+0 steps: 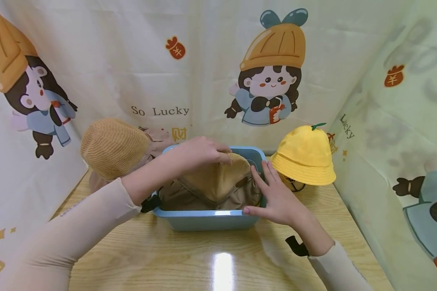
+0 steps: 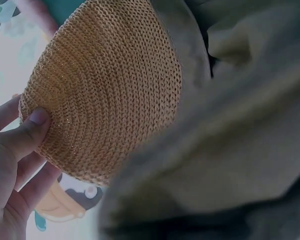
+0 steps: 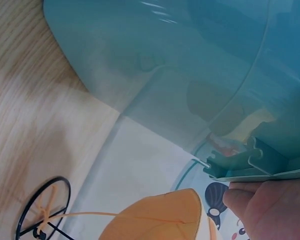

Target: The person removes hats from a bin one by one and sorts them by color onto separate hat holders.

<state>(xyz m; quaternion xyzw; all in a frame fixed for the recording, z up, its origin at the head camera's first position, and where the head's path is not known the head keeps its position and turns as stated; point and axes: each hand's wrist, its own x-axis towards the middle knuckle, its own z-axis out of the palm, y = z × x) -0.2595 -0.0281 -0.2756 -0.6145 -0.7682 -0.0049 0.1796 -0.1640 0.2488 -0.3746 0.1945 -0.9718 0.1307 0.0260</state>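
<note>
A tan woven sun hat [image 1: 218,178] with a brown fabric brim lies folded inside a blue plastic basin [image 1: 207,220]. My left hand [image 1: 204,151] pinches the hat's crown. In the left wrist view, the thumb of that hand [image 2: 15,150] presses on the woven crown [image 2: 105,90], with other fingers behind it. My right hand [image 1: 276,196] rests at the basin's right rim, fingers spread and fairly straight, its thumb by the front corner. The right wrist view shows part of that hand [image 3: 275,207] against the basin's edge [image 3: 275,175]; its fingertips are hidden there.
Left of the basin stands another tan woven hat [image 1: 114,147] with a pinkish brim. To the right, a yellow bucket hat [image 1: 304,155] with a green sprout sits on a black wire stand [image 3: 42,210]. Printed cloth [image 1: 211,81] encloses the wooden table [image 1: 160,258] at the back and sides.
</note>
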